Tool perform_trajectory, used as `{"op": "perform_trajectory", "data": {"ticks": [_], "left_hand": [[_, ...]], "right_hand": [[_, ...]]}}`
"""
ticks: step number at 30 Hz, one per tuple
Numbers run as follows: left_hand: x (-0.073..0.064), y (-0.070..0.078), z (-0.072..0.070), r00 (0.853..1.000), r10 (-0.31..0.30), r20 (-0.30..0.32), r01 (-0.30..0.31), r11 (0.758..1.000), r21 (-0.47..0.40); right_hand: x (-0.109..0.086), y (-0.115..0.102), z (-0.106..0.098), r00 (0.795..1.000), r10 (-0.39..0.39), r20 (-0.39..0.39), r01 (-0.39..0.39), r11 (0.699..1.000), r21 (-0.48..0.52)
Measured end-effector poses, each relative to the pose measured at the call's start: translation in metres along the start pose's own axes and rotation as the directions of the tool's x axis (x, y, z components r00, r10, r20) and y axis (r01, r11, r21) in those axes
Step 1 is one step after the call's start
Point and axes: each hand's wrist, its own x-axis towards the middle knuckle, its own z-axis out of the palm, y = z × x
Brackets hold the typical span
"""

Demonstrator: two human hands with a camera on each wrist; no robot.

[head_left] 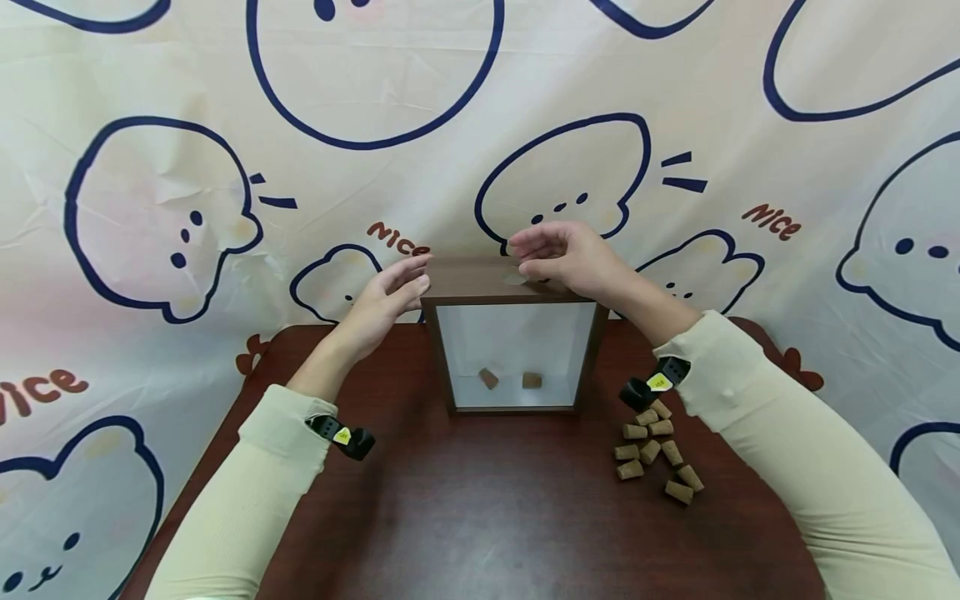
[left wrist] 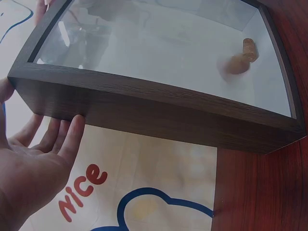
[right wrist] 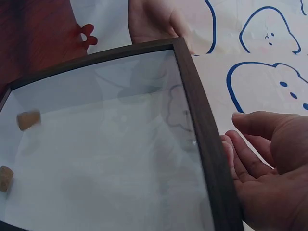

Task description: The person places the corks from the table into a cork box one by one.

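Note:
A shallow box frame (head_left: 513,286) with dark wood edges and a clear front stands upright on the table. Behind its pane, a pale interior holds one cork (head_left: 488,378) tilted at the lower left and another cork (head_left: 532,380) to its right. In both wrist views one cork looks blurred. My left hand (head_left: 378,304) touches the frame's upper left side with fairly straight fingers (left wrist: 74,137). Just over the top edge, near a pale patch (head_left: 515,279), hovers my right hand (head_left: 573,258), its fingers loosely bent and nothing visible in them.
Several loose corks (head_left: 649,451) lie on the table right of the frame, beneath my right forearm. The dark red wooden table (head_left: 465,500) extends towards me. A cloth with cartoon drawings (head_left: 420,192) hangs close behind the frame.

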Motion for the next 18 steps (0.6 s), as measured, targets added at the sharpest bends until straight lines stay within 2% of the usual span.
{"op": "perform_trajectory", "data": {"ticks": [4,9,13,18], "left_hand": [[0.000,-0.001,0.000,1.000,0.001,-0.003,-0.001,1.000,-0.002],[-0.001,-0.001,-0.001,1.000,0.002,-0.005,-0.002,1.000,0.001],[-0.001,-0.002,-0.001,1.000,0.000,-0.006,0.000,1.000,0.005],[0.000,-0.002,-0.001,1.000,0.002,-0.003,-0.002,1.000,0.003]], "right_hand": [[-0.013,-0.003,-0.008,1.000,0.002,0.002,-0.002,1.000,-0.015],[-0.043,-0.003,-0.026,0.999,0.030,-0.018,-0.031,0.996,-0.080],[-0.076,0.007,-0.041,0.999,0.046,-0.017,-0.048,0.984,-0.171],[-0.123,0.032,-0.059,0.999,0.039,-0.021,-0.043,0.977,-0.207]]}}
